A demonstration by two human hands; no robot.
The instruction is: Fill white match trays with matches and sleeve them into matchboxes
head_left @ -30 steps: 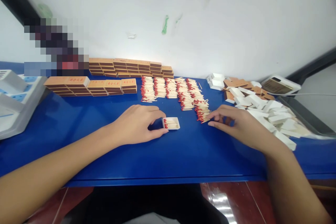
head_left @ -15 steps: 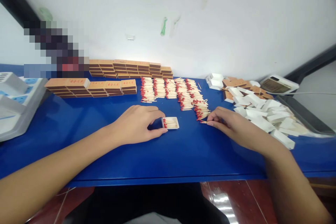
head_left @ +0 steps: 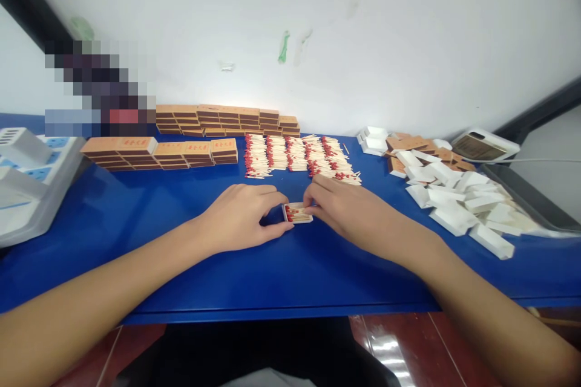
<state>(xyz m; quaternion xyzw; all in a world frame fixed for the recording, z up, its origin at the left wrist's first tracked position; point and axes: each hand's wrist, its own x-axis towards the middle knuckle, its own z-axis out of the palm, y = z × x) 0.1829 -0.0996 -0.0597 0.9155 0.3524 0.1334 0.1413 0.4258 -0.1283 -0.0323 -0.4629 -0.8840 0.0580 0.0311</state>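
A small white matchbox tray point(head_left: 310, 221) lies on the blue table, with red-headed matches point(head_left: 295, 215) inside it. My left hand point(head_left: 247, 217) grips the tray's left end between thumb and fingers. Over the tray's right end, my right hand point(head_left: 349, 208) pinches matches, its fingertips down at the contents; how many it holds is hidden. Behind the hands lie several rows of loose matches point(head_left: 297, 154), heads to the left. My right hand covers the near part of the rightmost rows.
Stacked brown matchboxes point(head_left: 181, 154) stand at the left and along the wall. To the right are piled white empty trays point(head_left: 458, 193), brown sleeves point(head_left: 411, 144), a dark tray point(head_left: 535, 199) and a phone-like object point(head_left: 485, 145). A white power strip point(head_left: 59, 193) sits far left.
My right hand has moved left from the loose matches to the matchbox tray, carrying matches. My left hand has stayed on the tray.
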